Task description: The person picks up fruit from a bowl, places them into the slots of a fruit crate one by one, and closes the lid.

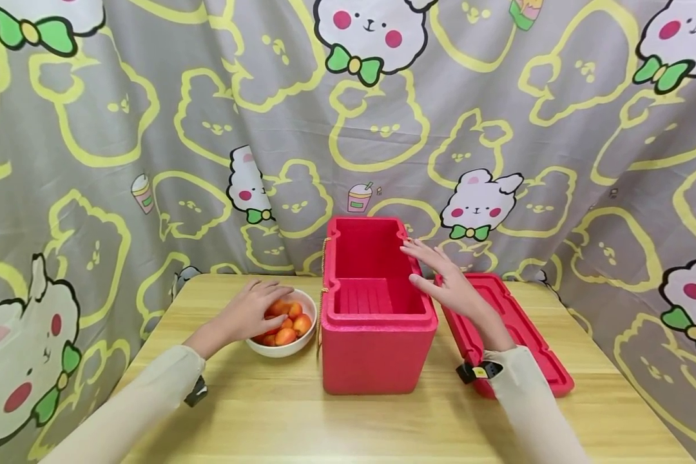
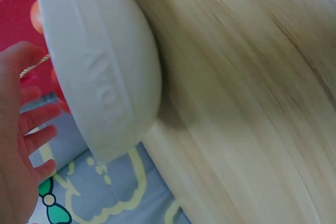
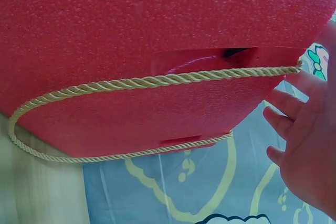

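Observation:
My left hand (image 1: 251, 314) hovers over a white bowl (image 1: 281, 350) of orange-red fruits (image 1: 287, 336), fingers extended and thumb apart. In the left wrist view those fingers (image 2: 39, 139) reach along the bowl's rim side, with nothing gripped. A red foam box (image 1: 377, 361), uncovered, stands upright right of the bowl; its inside has a raised step at the near end. My right hand (image 1: 449, 283) is held at the box's right rim, fingers spread and holding nothing. From the right wrist, a twisted rope handle (image 3: 173, 79) loops along the box's side near that hand.
The red lid (image 1: 533, 345) lies on the wooden table (image 1: 255, 412) right of the box, under my right forearm. A patterned curtain (image 1: 301, 129) hangs close behind the table and at both sides.

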`<state>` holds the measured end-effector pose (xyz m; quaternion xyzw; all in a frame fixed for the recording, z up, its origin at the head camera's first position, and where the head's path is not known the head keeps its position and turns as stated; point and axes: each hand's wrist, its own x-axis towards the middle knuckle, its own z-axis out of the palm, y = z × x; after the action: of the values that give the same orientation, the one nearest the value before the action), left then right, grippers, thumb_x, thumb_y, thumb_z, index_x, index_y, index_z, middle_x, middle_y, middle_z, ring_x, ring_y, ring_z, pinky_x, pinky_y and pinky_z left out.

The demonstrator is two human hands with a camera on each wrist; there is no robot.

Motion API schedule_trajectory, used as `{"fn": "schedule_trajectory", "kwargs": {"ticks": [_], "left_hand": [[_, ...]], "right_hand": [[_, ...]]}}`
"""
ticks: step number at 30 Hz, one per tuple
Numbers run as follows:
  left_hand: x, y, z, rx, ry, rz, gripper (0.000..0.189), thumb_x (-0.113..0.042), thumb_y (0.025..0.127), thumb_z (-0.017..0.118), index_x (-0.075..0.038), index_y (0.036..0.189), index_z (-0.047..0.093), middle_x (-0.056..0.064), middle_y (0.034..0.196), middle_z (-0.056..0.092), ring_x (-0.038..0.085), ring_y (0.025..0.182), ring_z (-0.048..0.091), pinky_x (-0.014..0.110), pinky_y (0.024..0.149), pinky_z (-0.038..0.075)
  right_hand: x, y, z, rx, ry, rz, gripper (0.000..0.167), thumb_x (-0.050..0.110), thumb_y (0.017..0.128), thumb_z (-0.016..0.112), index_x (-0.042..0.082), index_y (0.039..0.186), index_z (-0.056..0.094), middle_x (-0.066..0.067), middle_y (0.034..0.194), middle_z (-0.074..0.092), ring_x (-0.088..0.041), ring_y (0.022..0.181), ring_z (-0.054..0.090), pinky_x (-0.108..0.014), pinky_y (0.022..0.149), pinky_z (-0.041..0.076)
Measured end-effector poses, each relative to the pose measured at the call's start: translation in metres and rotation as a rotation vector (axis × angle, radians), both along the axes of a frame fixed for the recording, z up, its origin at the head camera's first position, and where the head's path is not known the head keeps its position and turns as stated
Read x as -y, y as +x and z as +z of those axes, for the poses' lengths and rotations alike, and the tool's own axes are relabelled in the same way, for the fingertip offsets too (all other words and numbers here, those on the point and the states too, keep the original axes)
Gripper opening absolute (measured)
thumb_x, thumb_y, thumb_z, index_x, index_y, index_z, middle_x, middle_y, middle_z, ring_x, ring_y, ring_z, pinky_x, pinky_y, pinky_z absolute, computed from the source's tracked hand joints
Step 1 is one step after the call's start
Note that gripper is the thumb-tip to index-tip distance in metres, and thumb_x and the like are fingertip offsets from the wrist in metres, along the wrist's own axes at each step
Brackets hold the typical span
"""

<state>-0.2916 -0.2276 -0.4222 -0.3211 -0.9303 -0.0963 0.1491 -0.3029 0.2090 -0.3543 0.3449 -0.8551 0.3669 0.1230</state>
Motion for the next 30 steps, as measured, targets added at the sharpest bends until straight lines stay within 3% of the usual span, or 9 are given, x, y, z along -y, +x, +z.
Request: {"fn": "schedule_trajectory", "kwargs": {"ticks": [7,16,25,30], "left_hand": [[0.001,-0.004,-0.005,-0.046,-0.033,-0.014,0.050,-0.031,0.088,0.077,-0.005,0.129,0.066,0.013,0.120,0.070,0.034,0.119,0.063,0.063,0.112,0.036],[-0.005,-0.008,-0.007,-0.093,-0.047,0.017,0.042,-0.030,0.086,0.078,-0.006,0.120,0.071,0.011,0.114,0.072,0.033,0.113,0.064,0.062,0.110,0.038],[-0.009,-0.008,-0.008,-0.052,-0.063,0.106,0.037,-0.033,0.084,0.075,-0.008,0.111,0.073,0.011,0.105,0.072,0.033,0.105,0.063,0.062,0.106,0.041],[-0.011,-0.010,-0.009,-0.036,-0.036,0.118,0.031,-0.030,0.084,0.074,-0.008,0.106,0.073,0.009,0.103,0.073,0.032,0.101,0.063,0.060,0.104,0.042]], "right_hand": [[-0.002,-0.002,-0.010,0.010,-0.053,0.028,0.058,0.021,0.093,0.067,0.018,0.150,0.051,-0.008,0.161,0.042,-0.035,0.154,0.027,-0.072,0.120,0.008],[0.000,-0.005,-0.013,-0.031,-0.054,0.032,0.054,0.020,0.093,0.068,0.014,0.145,0.055,-0.008,0.160,0.043,-0.032,0.153,0.032,-0.068,0.122,0.013],[0.001,-0.003,-0.017,-0.013,-0.085,0.024,0.054,0.018,0.094,0.067,0.015,0.146,0.055,-0.006,0.160,0.043,-0.029,0.152,0.035,-0.068,0.119,0.025],[0.001,-0.003,-0.017,-0.045,-0.069,0.014,0.054,0.018,0.093,0.068,0.012,0.145,0.056,-0.007,0.159,0.045,-0.030,0.150,0.037,-0.066,0.120,0.023]]}}
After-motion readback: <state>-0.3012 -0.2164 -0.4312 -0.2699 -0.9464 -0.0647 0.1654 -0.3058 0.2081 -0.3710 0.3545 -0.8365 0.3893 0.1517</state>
